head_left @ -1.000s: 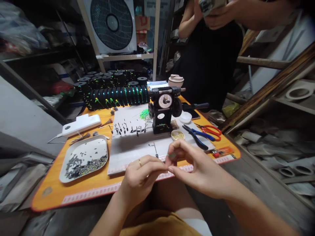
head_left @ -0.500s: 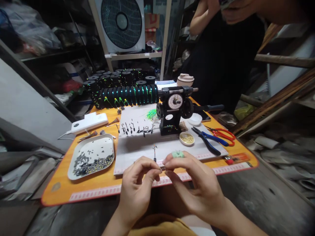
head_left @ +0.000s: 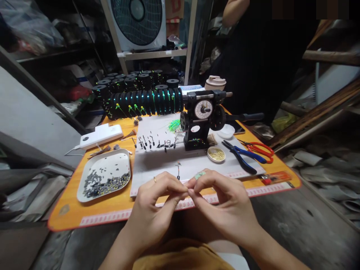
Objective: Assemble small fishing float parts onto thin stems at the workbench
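My left hand (head_left: 160, 198) and my right hand (head_left: 222, 198) meet fingertip to fingertip over the front edge of the table. Both are pinched closed; whatever sits between the tips is too small to make out. Green tape wraps a finger of the right hand. Just beyond the fingertips, a small black piece with a thin stem (head_left: 178, 172) lies on the white board (head_left: 157, 165). Further back on the board are several similar black pieces (head_left: 165, 144). To the right stands a small dish of gold beads (head_left: 216, 154).
A white tray of small dark pieces (head_left: 105, 165) lies left, near a white power strip (head_left: 101, 135). Behind the board stands a black hand-cranked winder (head_left: 198, 123) carrying a ribbed spool (head_left: 146, 103). Pliers (head_left: 242, 157) and red-handled scissors (head_left: 263, 152) lie right. A person (head_left: 270, 56) stands behind.
My hands have come together, and the fingertips that were slightly apart now touch. The camera view has shifted a little, while the things on the table stay in place.
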The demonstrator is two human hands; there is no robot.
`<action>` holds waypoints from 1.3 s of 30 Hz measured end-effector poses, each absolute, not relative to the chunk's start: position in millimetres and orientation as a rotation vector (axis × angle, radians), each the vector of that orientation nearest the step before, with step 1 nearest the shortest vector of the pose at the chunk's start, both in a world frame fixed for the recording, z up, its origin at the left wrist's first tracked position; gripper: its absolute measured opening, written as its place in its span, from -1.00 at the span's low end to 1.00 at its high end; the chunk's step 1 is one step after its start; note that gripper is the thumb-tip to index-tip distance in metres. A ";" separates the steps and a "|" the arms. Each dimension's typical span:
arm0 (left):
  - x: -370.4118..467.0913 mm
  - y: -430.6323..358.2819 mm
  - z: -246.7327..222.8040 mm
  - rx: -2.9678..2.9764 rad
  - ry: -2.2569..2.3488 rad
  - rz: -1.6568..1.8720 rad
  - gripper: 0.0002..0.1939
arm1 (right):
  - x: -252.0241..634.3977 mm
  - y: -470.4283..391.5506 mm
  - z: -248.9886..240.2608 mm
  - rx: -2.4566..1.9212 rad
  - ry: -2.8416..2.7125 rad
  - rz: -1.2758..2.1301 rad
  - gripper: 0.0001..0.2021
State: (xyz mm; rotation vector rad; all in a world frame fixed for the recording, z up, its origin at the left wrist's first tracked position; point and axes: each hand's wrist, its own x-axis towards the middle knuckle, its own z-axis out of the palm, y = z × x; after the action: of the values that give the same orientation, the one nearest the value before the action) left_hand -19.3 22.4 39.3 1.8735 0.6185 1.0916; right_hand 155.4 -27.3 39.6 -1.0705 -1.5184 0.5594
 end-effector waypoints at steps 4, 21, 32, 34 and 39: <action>-16.8 22.8 33.3 1.811 0.637 1.113 -0.83 | 154.5 -24.4 36.4 -1.124 -1.490 0.633 -0.84; -15.8 27.2 31.6 2.006 0.618 0.959 -0.43 | 173.1 -17.7 52.1 -1.194 -1.735 0.548 -0.73; -4.1 40.4 40.8 1.827 0.689 0.974 -0.85 | 180.2 -15.8 57.6 -0.823 -2.200 -0.154 -0.84; -4.5 41.8 42.7 1.870 0.678 0.931 -0.84 | 183.0 -17.7 57.9 -0.821 -2.216 -0.134 -0.83; -6.2 37.8 43.5 1.910 0.631 0.943 -0.84 | 180.4 -22.3 51.1 -0.921 -1.942 0.119 -0.79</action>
State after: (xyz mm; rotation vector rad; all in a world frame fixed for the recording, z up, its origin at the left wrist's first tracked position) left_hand -6.2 37.8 43.5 1.9099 0.6312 0.9434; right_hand 180.4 -22.3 51.1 -0.9211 -1.9422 0.1193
